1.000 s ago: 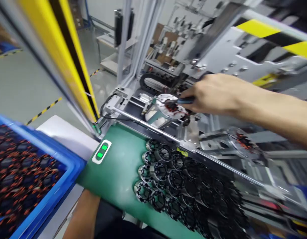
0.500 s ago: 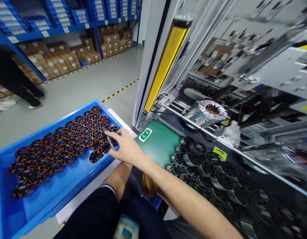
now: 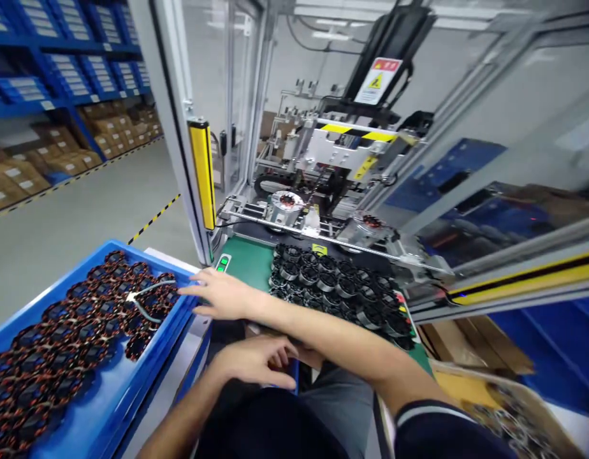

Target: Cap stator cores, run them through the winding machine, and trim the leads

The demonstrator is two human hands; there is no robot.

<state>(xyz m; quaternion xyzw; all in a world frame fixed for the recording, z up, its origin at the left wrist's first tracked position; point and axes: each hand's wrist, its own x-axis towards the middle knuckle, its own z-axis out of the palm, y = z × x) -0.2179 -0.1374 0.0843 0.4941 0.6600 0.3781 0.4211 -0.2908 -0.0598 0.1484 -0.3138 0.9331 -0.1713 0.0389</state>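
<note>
My right hand (image 3: 220, 294) reaches across to the right rim of a blue tray (image 3: 173, 347), fingers spread and nothing held. Just left of its fingertips, grey tweezers (image 3: 146, 310) with a white end lie on ring-shaped parts with copper windings (image 3: 96, 309), which fill much of the tray. Below my right forearm, my left hand (image 3: 263, 362) hangs over my lap, its thumb and fingers apart. No object shows in it, though the inner side of its curled fingers is partly hidden. Black and silver rings (image 3: 327, 280) stand in rows on the green mat (image 3: 249, 258).
A framed machine with round fixtures (image 3: 285, 207) stands ahead, a yellow bar (image 3: 202, 175) on its left post. Blue shelving (image 3: 60, 102) with boxes is at the far left. A bin of metal pieces (image 3: 509, 424) and blue crates (image 3: 557, 357) are at the right.
The view has swung right. My right hand has let go of the tweezers and drawn back to the tray's edge. My left hand, mostly hidden before, now shows above my lap.
</note>
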